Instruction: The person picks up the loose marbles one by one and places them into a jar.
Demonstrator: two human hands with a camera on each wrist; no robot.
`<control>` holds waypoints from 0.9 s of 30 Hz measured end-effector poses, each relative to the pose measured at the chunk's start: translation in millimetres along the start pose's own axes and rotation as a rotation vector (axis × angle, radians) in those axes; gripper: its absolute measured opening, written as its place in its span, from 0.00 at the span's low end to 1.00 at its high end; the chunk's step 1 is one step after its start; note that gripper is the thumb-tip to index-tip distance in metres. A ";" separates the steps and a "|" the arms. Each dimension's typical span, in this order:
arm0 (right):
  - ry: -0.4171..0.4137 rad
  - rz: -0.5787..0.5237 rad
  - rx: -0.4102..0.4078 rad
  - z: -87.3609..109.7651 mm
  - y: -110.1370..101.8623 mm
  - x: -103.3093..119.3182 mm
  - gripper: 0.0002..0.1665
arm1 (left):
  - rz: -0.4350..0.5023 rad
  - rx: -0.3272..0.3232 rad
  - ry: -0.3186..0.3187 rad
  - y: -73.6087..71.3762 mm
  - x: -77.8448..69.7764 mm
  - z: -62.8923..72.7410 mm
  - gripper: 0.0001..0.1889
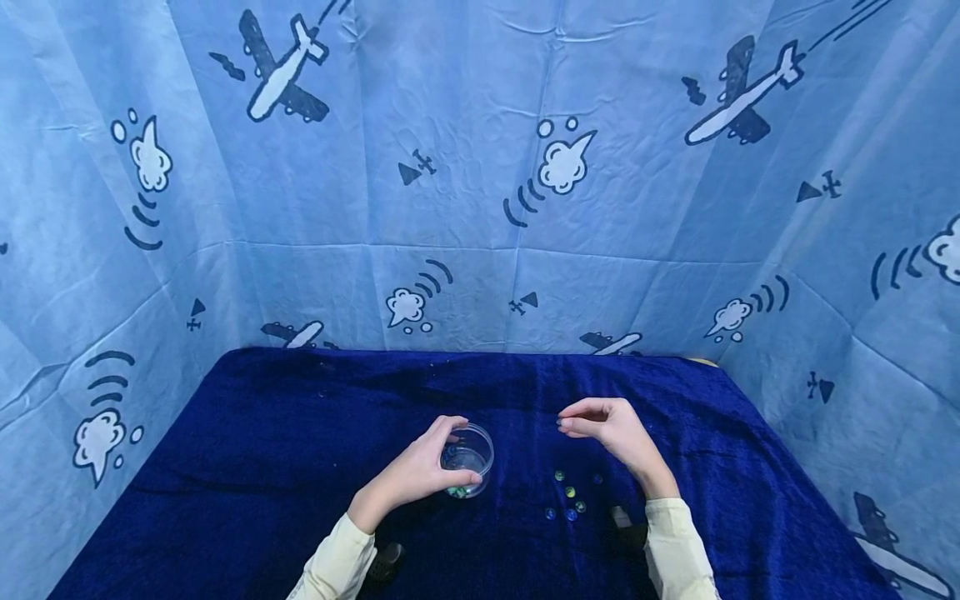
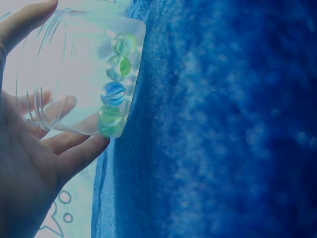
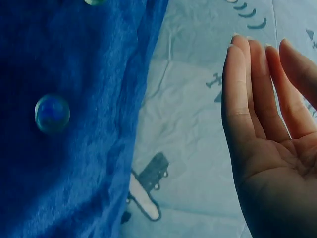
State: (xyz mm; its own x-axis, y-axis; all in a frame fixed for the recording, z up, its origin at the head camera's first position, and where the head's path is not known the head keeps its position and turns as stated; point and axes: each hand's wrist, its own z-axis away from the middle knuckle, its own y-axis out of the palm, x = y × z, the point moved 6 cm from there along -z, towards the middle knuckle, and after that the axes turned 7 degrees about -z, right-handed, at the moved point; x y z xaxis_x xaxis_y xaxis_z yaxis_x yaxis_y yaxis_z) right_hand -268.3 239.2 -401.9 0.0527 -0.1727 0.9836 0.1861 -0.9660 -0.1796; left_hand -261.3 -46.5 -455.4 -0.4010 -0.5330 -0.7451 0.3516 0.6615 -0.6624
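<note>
My left hand (image 1: 416, 471) grips a clear, round plastic jar (image 1: 480, 458) above the cloth, thumb on one side and fingers round the other. Several green and blue glass marbles (image 2: 113, 94) lie at the bottom of the jar, as the left wrist view shows. To the right of the jar, my right hand (image 1: 618, 429) is raised, its thumb and fingertips brought together on a small dark marble (image 1: 559, 422), which is hard to make out. The right wrist view shows the fingers (image 3: 237, 94) fairly straight, with the marble hidden there.
Several loose marbles (image 1: 570, 492), green, yellowish and blue, lie on the dark blue cloth (image 1: 262, 467) just below my right hand. A blue marble (image 3: 52, 114) stands out in the right wrist view. Behind the table hangs a light blue curtain (image 1: 465, 200) printed with aeroplanes.
</note>
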 end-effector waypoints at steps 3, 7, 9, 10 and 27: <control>-0.007 -0.006 -0.005 1.3 -7.0 -1.7 0.17 | 0.002 0.001 0.000 -0.4 -0.4 0.3 0.46; -0.007 -0.004 -0.001 2.6 -14.1 -5.3 0.16 | 0.003 0.000 -0.005 -0.2 0.0 0.4 0.46; -0.002 -0.009 0.010 3.2 -17.2 -8.5 0.17 | 0.005 0.001 -0.010 0.1 0.4 0.4 0.46; -0.004 -0.008 0.018 3.8 -18.7 -9.9 0.17 | 0.006 0.001 -0.009 0.1 0.5 0.5 0.46; 0.044 0.014 0.143 13.8 -39.8 -28.8 0.16 | 0.006 0.001 -0.011 1.6 1.1 0.0 0.46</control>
State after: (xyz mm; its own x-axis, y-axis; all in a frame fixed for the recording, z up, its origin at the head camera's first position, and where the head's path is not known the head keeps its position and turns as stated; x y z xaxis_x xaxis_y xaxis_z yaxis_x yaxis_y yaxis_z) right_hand -263.7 285.3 -423.4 0.0141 -0.1974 0.9802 0.3236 -0.9267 -0.1912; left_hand -261.2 -46.0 -457.3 -0.3893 -0.5353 -0.7496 0.3544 0.6641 -0.6583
